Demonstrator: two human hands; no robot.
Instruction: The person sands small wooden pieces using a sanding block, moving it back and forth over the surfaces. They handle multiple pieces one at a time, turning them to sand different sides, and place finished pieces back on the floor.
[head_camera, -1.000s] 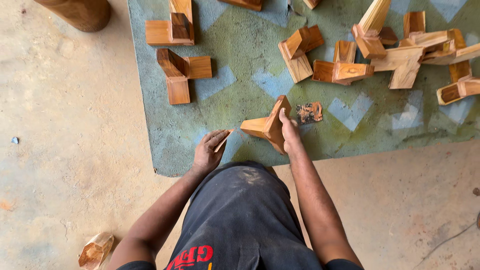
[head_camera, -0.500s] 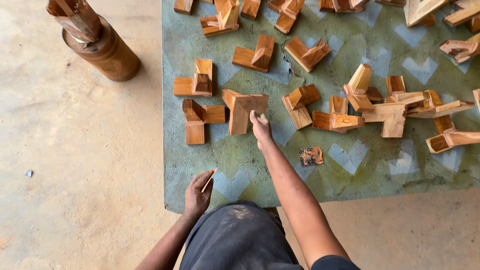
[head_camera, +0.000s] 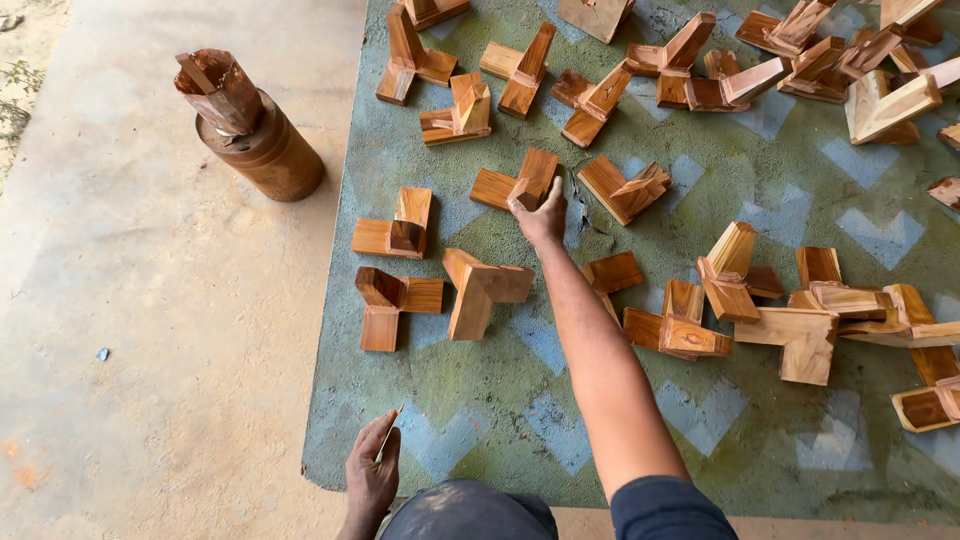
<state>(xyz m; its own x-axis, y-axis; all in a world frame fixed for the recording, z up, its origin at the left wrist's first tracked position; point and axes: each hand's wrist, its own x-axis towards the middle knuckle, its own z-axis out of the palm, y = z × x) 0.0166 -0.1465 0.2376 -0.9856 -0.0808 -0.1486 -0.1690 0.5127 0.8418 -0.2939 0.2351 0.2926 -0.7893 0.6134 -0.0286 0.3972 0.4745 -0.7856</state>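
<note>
Right hand (head_camera: 543, 216) stretches out, fingers clamped on a brown three-armed wooden joint (head_camera: 517, 183) lying on the green patterned mat (head_camera: 480, 400), while left hand (head_camera: 372, 478) pinches a thin stick by the mat's edge.

wooden cylinder (head_camera: 262, 150) on concrete floor (head_camera: 150, 350) | scattered joints on green mat (head_camera: 500, 400)

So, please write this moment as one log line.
right hand: grips wooden corner joint on green mat | left hand: at mat edge, holds thin stick | wooden post: on floor, left
</note>
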